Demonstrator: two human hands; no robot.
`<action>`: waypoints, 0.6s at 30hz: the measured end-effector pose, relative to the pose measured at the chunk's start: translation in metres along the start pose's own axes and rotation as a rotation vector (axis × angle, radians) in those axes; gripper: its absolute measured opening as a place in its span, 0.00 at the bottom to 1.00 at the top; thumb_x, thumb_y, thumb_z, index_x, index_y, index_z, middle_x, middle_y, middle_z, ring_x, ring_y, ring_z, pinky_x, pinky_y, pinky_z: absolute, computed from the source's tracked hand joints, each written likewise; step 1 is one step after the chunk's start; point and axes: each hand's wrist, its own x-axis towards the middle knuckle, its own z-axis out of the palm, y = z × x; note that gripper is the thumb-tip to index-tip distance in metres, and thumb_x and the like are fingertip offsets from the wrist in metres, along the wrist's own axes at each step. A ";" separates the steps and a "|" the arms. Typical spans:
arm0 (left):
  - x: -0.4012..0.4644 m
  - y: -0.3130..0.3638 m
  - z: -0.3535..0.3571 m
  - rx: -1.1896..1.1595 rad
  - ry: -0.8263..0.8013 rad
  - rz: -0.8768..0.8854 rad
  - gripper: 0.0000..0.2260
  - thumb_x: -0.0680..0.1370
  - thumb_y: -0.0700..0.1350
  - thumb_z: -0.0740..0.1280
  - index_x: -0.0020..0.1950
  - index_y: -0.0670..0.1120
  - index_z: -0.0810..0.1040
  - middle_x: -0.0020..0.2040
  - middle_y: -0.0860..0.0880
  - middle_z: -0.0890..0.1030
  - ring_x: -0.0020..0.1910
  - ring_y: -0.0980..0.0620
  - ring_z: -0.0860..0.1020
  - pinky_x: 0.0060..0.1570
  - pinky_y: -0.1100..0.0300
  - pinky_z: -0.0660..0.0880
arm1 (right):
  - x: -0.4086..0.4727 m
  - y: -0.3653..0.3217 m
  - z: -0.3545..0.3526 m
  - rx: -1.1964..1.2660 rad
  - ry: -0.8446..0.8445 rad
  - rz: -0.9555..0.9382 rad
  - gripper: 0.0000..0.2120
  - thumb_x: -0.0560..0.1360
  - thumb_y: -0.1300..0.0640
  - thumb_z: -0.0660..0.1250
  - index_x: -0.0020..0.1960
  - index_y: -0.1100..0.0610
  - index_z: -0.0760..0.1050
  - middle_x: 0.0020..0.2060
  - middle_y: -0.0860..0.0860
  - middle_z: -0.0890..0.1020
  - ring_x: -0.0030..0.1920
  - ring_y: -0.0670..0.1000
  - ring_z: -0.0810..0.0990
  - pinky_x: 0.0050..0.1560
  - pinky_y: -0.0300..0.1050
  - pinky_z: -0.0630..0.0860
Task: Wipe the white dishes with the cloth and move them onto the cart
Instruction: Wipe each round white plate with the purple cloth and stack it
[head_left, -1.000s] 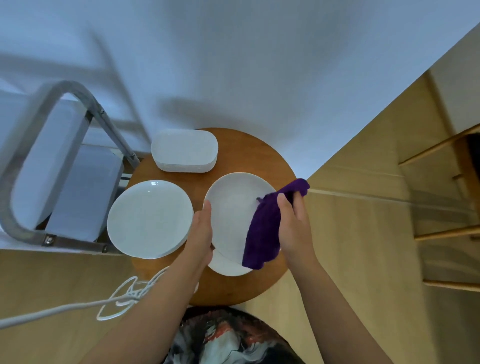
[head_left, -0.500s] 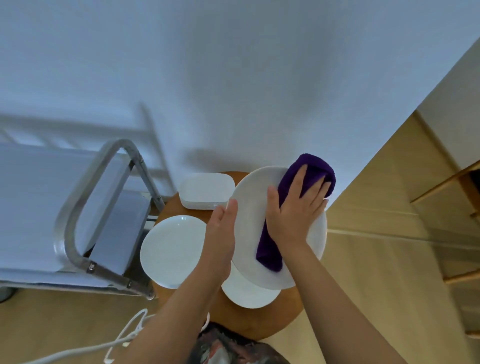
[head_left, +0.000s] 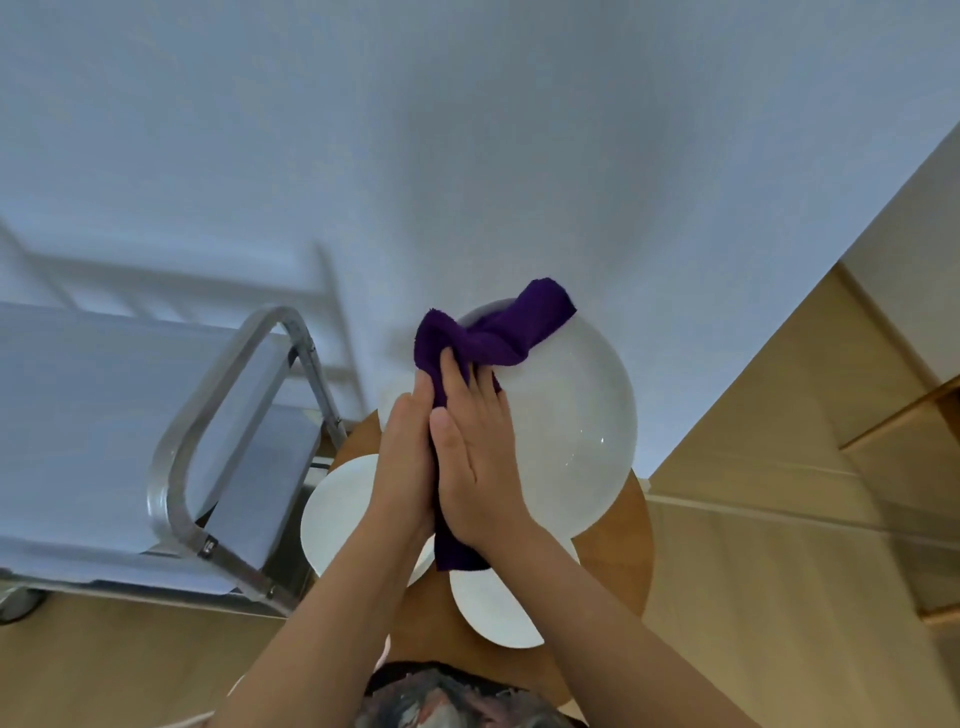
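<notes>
The plate is now raised higher; the right hand, fingers flat, has slid the purple cloth toward the left hand, which grips the rim.

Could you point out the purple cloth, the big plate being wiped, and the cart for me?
purple cloth (head_left: 493, 338): head view, bunched upper part above the fingers.
big plate (head_left: 576, 441): head view, bare inner surface right of the hands.
cart (head_left: 179, 457): head view, curved metal handle bar.
</notes>
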 end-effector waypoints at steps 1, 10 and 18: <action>-0.002 0.002 -0.002 -0.014 0.001 0.003 0.10 0.82 0.55 0.52 0.51 0.60 0.73 0.44 0.66 0.80 0.42 0.70 0.79 0.37 0.74 0.74 | -0.001 -0.001 -0.001 0.005 -0.031 -0.004 0.25 0.79 0.49 0.43 0.75 0.50 0.49 0.75 0.50 0.59 0.76 0.44 0.50 0.76 0.53 0.50; 0.011 0.025 -0.018 -0.193 0.094 -0.215 0.31 0.70 0.68 0.62 0.63 0.47 0.75 0.60 0.41 0.79 0.59 0.40 0.78 0.62 0.39 0.72 | -0.043 0.044 -0.040 -0.582 -0.256 -0.279 0.31 0.74 0.36 0.59 0.73 0.50 0.65 0.70 0.52 0.70 0.72 0.55 0.64 0.68 0.49 0.63; 0.018 0.039 -0.025 0.133 0.062 -0.200 0.20 0.78 0.62 0.60 0.58 0.49 0.77 0.54 0.46 0.82 0.54 0.45 0.80 0.57 0.46 0.76 | -0.024 0.087 -0.081 -0.852 -0.238 -0.410 0.39 0.56 0.52 0.79 0.65 0.58 0.73 0.58 0.58 0.79 0.56 0.61 0.78 0.55 0.54 0.76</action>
